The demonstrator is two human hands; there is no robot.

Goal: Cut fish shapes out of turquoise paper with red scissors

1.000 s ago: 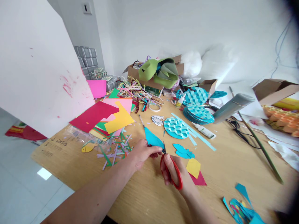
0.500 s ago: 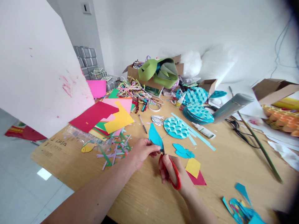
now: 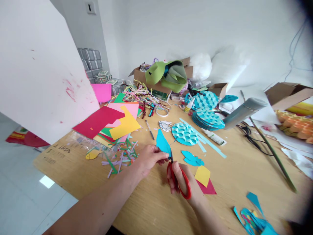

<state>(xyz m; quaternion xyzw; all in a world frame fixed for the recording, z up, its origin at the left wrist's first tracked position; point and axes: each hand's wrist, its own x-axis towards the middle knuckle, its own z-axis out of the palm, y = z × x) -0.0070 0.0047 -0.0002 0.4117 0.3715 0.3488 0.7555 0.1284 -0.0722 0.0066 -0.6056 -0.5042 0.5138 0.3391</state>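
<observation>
Between the thumb and fingers of my left hand [image 3: 151,160] is a leaf-shaped piece of blue paper [image 3: 162,142], its pointed end upward. My right hand [image 3: 182,179] grips red-handled scissors [image 3: 187,192], with the dark blades at the paper's lower right edge. Just right of the scissors lie blue paper cutouts [image 3: 192,158], with a yellow paper piece [image 3: 202,176] on a dark red one [image 3: 207,186] below them. Beyond the blades sits a blue disc covered in pale looped strips [image 3: 185,133]. My fingers hide the blue paper's lower end.
Coloured paper sheets [image 3: 97,122] and thin paper strips [image 3: 120,160] lie on the left, near a yellow fish cutout [image 3: 93,154]. A pen [image 3: 150,129], a glue bottle [image 3: 215,137], stacked blue discs [image 3: 207,119] and a grey cylinder [image 3: 245,112] stand or lie farther back. Blue scraps [image 3: 256,218] sit front right.
Hands, paper and scissors hold nearly the same pose. The whole view has shifted very slightly.
</observation>
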